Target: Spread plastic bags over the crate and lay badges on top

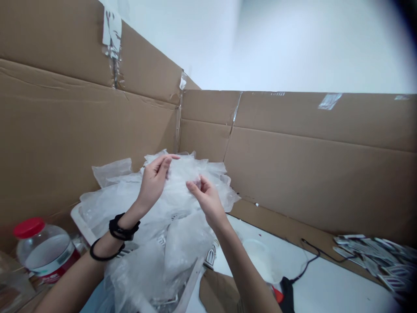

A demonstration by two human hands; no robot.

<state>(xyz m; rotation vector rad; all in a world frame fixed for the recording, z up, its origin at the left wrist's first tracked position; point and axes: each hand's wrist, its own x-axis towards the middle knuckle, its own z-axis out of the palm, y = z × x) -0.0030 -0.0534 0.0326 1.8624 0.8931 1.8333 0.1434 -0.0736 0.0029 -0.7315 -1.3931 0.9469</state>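
A heap of clear plastic bags (153,243) fills a white tray (80,217) in front of me. My left hand (154,180) is raised over the heap, its fingers closed on the upper edge of one clear bag (179,182). My right hand (205,198) is just to the right of it, thumb and fingers pinched on the same bag. The bag hangs stretched between the two hands. A black band and a hair tie sit on my left wrist (122,228).
Tall cardboard walls (293,174) enclose the white table on the left and at the back. A red-capped water bottle (44,252) lies at lower left. A stack of small packets (378,258) lies at right, and a black cable (309,256) runs to a black-and-red tool (286,295).
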